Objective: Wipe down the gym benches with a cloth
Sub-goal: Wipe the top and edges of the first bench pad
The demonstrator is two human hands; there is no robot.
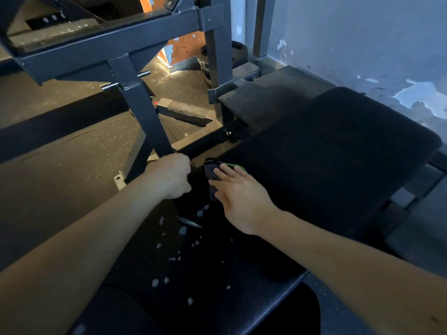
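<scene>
A black padded gym bench (326, 151) runs from the bottom centre up to the right, its near pad worn with several pale chips. A small dark cloth with a green edge (211, 169) lies on the pad near its left edge. My right hand (238, 197) rests on the cloth with straight fingers pressing it flat. My left hand (170, 176) sits just left of it, fingers curled round the bench's left edge beside a slanted steel post; what the fingers hold is hidden.
A dark steel machine frame (135, 76) slants over the left and top. Weight plates (205, 61) lean at the back by an upright post. A peeling blue-grey wall (375, 44) runs close on the right. Speckled rubber floor (60, 170) lies to the left.
</scene>
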